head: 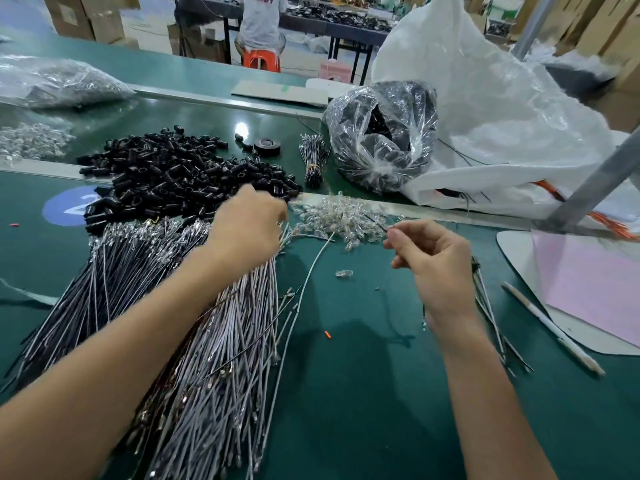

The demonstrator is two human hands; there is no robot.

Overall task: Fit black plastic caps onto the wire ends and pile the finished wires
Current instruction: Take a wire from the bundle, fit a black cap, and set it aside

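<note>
Slim fanned wires (221, 375), right hand (433, 261) seemingly pinching one

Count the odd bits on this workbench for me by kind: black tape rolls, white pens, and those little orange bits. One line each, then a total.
Black tape rolls: 1
White pens: 1
Orange bits: 2
Total: 4

A tape roll (266, 146) lies on the green worktop (381, 393). At the right, a pen (553, 329) lies beside a pink sheet (588, 289). Behind stands a big white bag (485, 98).
</note>
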